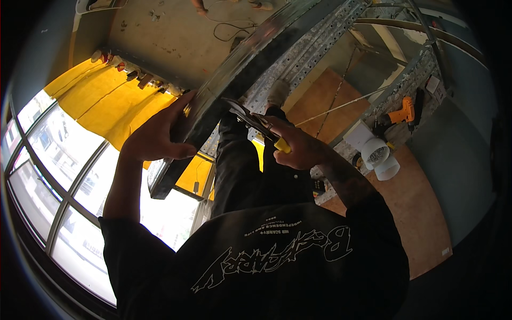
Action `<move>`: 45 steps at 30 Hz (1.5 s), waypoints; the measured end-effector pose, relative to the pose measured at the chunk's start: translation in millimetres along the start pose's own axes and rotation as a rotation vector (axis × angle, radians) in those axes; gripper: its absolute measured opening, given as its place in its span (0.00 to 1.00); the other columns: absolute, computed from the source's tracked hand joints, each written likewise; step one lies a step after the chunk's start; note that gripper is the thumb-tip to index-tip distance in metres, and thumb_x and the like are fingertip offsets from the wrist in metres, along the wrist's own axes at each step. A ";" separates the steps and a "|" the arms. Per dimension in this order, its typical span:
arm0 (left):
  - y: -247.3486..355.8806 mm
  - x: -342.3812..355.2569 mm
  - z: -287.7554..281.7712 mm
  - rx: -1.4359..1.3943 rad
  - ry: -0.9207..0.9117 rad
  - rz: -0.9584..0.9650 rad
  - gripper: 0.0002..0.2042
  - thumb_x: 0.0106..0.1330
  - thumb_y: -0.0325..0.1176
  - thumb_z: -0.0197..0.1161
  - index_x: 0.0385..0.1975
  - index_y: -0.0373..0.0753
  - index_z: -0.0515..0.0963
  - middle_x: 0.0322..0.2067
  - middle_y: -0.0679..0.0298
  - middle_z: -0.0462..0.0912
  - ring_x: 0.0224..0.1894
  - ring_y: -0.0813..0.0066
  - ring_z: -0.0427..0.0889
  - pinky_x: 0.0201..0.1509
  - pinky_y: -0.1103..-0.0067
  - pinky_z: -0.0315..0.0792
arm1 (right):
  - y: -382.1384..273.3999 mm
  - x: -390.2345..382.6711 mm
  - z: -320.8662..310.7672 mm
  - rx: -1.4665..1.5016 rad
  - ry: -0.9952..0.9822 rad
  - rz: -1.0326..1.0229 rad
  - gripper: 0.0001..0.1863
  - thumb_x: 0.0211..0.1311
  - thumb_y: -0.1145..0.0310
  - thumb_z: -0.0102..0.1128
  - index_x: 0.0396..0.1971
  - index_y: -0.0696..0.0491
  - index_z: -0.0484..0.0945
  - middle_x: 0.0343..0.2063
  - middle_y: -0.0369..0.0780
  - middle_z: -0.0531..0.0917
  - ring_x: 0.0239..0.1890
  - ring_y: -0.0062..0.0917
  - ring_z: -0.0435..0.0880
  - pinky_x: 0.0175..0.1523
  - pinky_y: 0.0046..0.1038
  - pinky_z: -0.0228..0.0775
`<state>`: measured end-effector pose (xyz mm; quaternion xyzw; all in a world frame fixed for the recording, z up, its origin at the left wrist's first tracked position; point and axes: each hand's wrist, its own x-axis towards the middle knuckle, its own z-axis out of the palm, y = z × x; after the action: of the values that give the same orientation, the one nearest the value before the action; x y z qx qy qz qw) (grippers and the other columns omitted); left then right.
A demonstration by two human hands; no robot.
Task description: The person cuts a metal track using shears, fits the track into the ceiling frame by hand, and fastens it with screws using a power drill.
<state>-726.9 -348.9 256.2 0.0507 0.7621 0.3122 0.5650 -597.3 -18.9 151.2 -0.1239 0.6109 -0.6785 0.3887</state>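
Note:
A long, dark, glossy beam (234,80) runs slantwise from the lower left to the top of the view. My left hand (162,136) grips it near its lower end, fingers over the far side and thumb on the near side. In my right hand (298,143) is a pair of snips (246,114) with a yellow handle end. Their dark jaws point left and touch or nearly touch the beam's near side; I cannot tell whether they are cutting into it. My legs and one shoe show below the hands.
Perforated metal scaffold planks (322,50) lie under my feet. On the right plank are an orange cordless drill (402,113) and white plastic pipe pieces (376,153). Yellow cloth (106,101) hangs by the windows at left. A cable (230,26) lies on the floor far below.

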 end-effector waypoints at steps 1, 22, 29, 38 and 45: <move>-1.4 0.5 0.9 -0.012 -0.002 -0.001 0.65 0.38 0.74 0.71 0.75 0.41 0.52 0.65 0.43 0.67 0.63 0.50 0.73 0.67 0.64 0.66 | 2.2 0.0 0.2 0.029 -0.001 0.007 0.45 0.50 0.80 0.55 0.73 0.58 0.52 0.69 0.51 0.63 0.73 0.40 0.61 0.75 0.36 0.52; 6.9 -1.3 1.5 0.047 0.043 0.017 0.63 0.39 0.68 0.75 0.74 0.40 0.52 0.64 0.42 0.69 0.64 0.51 0.73 0.67 0.66 0.64 | -5.4 2.3 -9.6 -0.068 -0.009 -0.066 0.49 0.48 0.78 0.60 0.74 0.54 0.50 0.68 0.53 0.64 0.70 0.45 0.65 0.72 0.37 0.60; 2.7 -1.1 3.3 0.036 0.060 0.037 0.63 0.39 0.68 0.75 0.74 0.40 0.52 0.63 0.42 0.70 0.61 0.51 0.75 0.66 0.66 0.66 | -14.0 0.7 -9.8 -0.094 0.006 -0.063 0.49 0.49 0.78 0.59 0.74 0.54 0.50 0.67 0.53 0.66 0.69 0.45 0.67 0.71 0.38 0.61; 0.0 1.3 0.2 0.059 0.050 0.074 0.61 0.41 0.64 0.76 0.74 0.40 0.52 0.61 0.42 0.71 0.60 0.54 0.75 0.65 0.68 0.67 | -12.1 1.8 -3.9 -0.092 -0.002 0.017 0.44 0.53 0.75 0.61 0.72 0.57 0.54 0.62 0.54 0.70 0.65 0.47 0.71 0.69 0.39 0.64; -5.4 2.5 -1.4 0.079 0.065 0.087 0.61 0.41 0.64 0.77 0.74 0.40 0.52 0.61 0.43 0.71 0.60 0.53 0.75 0.65 0.67 0.67 | -15.3 3.8 -0.4 -0.148 0.105 0.049 0.28 0.59 0.70 0.62 0.60 0.59 0.67 0.43 0.50 0.82 0.47 0.42 0.84 0.53 0.38 0.74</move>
<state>-727.5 -352.7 251.4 0.0958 0.7887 0.3075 0.5236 -605.8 -21.9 164.1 -0.1015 0.6816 -0.6274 0.3625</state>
